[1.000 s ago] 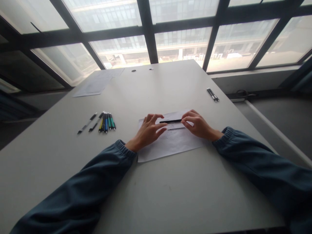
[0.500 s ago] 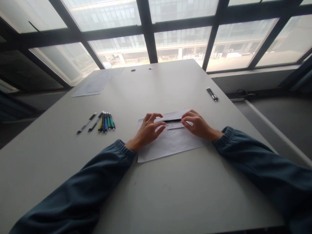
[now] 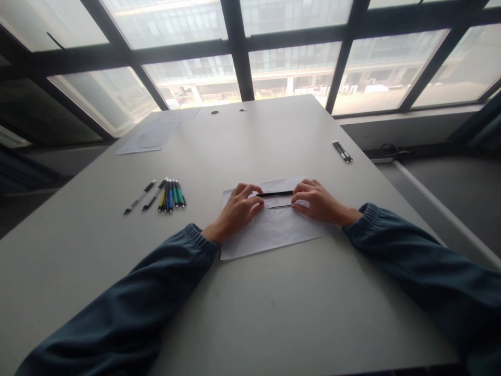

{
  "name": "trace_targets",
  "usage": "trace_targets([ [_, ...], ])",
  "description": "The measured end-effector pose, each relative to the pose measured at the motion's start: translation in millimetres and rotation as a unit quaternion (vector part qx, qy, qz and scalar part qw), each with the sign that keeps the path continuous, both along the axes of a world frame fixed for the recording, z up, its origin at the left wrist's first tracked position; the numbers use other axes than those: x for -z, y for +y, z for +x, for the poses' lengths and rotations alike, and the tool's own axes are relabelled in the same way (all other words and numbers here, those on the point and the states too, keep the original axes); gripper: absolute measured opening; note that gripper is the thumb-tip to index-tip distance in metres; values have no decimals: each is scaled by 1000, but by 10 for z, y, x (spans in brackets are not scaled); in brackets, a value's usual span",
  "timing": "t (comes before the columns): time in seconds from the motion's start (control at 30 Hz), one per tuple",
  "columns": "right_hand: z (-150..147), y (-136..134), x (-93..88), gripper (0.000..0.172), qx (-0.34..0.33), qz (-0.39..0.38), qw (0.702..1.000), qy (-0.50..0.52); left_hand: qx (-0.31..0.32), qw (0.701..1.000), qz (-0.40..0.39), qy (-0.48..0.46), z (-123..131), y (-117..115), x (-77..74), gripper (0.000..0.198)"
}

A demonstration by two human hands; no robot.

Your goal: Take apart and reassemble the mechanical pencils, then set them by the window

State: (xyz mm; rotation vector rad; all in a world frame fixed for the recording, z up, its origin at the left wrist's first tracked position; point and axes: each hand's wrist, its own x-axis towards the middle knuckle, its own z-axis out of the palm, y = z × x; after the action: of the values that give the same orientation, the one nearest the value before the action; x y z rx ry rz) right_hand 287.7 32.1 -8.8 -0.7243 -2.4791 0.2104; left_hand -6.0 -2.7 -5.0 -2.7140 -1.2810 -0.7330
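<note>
On a white sheet of paper point(image 3: 274, 232) lie a black pen barrel point(image 3: 277, 194) and, just nearer to me, a thin dark pen refill point(image 3: 281, 206). My left hand point(image 3: 240, 209) is closed at the left end of the barrel, its fingertips around that end. The thumb of that hand rests low, close to the refill's left tip. My right hand point(image 3: 318, 201) is at the other side, thumb and index finger pinched at the refill's right end. Its upper fingers touch the right end of the barrel. Fingers hide the outer tips of both pieces.
To the left lie several pens point(image 3: 170, 196) with yellow, blue and green barrels, beside two clear-and-black pens point(image 3: 140, 197). A pair of pens point(image 3: 342, 151) sits near the right edge of the white table point(image 3: 242, 313). Papers point(image 3: 146, 137) lie at the far left, before the windows.
The fingers of my left hand have drawn together at the barrel's left end. My right thumb and index finger have shifted down from the barrel to the refill's end.
</note>
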Motion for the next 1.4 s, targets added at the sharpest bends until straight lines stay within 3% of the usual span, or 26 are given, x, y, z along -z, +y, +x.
trace_targets([
  [0.17,-10,16,13,12,-2,-1,1000,-14,-9,999,5,-45,14,-34,-33,12],
  [0.4,-12,35,35,14,58,13,992,108,-10,994,13,-106,28,-58,-52,10],
  [0.77,-45,7,49,15,26,48,994,95,4,992,36,-123,27,-48,-50,8],
  [1.4,-64,-24,4,10,-35,30,995,90,50,989,32,-139,46,-50,-58,7],
])
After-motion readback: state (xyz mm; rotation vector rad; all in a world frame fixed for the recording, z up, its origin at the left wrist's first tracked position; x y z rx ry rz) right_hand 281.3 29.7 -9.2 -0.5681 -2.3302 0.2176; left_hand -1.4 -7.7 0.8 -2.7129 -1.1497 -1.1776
